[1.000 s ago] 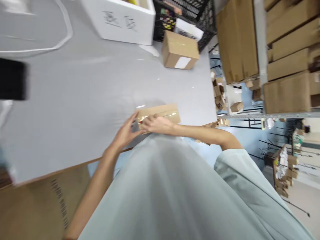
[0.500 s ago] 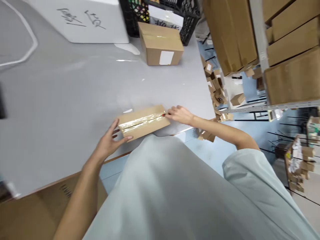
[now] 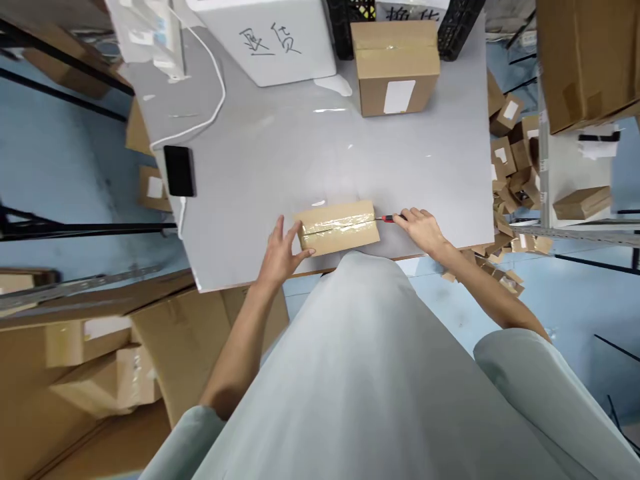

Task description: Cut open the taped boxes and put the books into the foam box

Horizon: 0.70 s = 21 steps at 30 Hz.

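The grip of the right hand [image 3: 423,229] is closed on a red-and-black utility knife [image 3: 387,218], fingertips gathered about the handle, its tip aimed at the right end of a small taped cardboard box [image 3: 337,242]; whether the tip touches is too small to tell. The left hand [image 3: 279,259] has its grip spread wide at the opposite end of that box, thumb at the near corner and forefinger at the far one. The box lies flat near the front edge of the grey surface [image 3: 260,167], right in front of the wearer's pale shirt [image 3: 385,373]. Shiny clear tape covers its top, and a dark line runs lengthwise along it.

Well beyond it stands a larger cardboard carton [image 3: 395,99] with a white label, just in front of a black plastic crate [image 3: 454,30]. To the left of that carton is a white box [image 3: 295,57] bearing black handwritten characters. A smartphone [image 3: 180,171] lies at the left edge, a white cable [image 3: 215,110] curving above it. On the floor to the right, labelled parcels [image 3: 520,157] sit heaped together
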Available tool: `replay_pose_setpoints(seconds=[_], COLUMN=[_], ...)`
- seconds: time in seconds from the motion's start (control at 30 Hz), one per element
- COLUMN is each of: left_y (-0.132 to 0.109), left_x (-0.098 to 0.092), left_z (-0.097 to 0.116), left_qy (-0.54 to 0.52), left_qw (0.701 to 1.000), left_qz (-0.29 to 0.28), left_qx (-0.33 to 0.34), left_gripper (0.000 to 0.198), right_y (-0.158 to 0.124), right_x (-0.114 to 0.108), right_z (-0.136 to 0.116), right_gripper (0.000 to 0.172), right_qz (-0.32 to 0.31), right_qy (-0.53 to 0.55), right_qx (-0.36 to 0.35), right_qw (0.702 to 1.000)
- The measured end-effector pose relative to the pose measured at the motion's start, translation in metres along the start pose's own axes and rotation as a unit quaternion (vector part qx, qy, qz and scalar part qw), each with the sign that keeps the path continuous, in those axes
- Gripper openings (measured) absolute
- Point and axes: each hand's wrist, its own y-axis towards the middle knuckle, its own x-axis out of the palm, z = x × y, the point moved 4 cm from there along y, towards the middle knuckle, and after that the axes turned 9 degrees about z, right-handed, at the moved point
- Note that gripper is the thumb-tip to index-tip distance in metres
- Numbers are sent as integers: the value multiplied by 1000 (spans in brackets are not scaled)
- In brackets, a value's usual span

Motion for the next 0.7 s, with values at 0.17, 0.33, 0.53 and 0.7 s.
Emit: replay_pose_setpoints(seconds=[0.17, 0.33, 0.53, 0.7], left_y=[-15, -9, 14, 8], left_x=[6, 14, 18, 14], left_z=[44, 58, 56, 48], left_qy=[78, 130, 160, 130], left_qw=[993, 988, 984, 989], left_qz=[-31, -30, -51, -30], left_qx=[85, 71, 57, 69], left_gripper=[65, 70, 69, 69], right_y=[-17, -40, -39, -18], right_x=[31, 51, 69, 88], right_z=[7, 20, 16, -12], right_gripper=[32, 32, 36, 43], right_qz=[39, 107, 127, 133], right_qy=[96, 195, 312, 431], right_qx=[75, 168, 247, 280], right_qw=[992, 961, 909, 847])
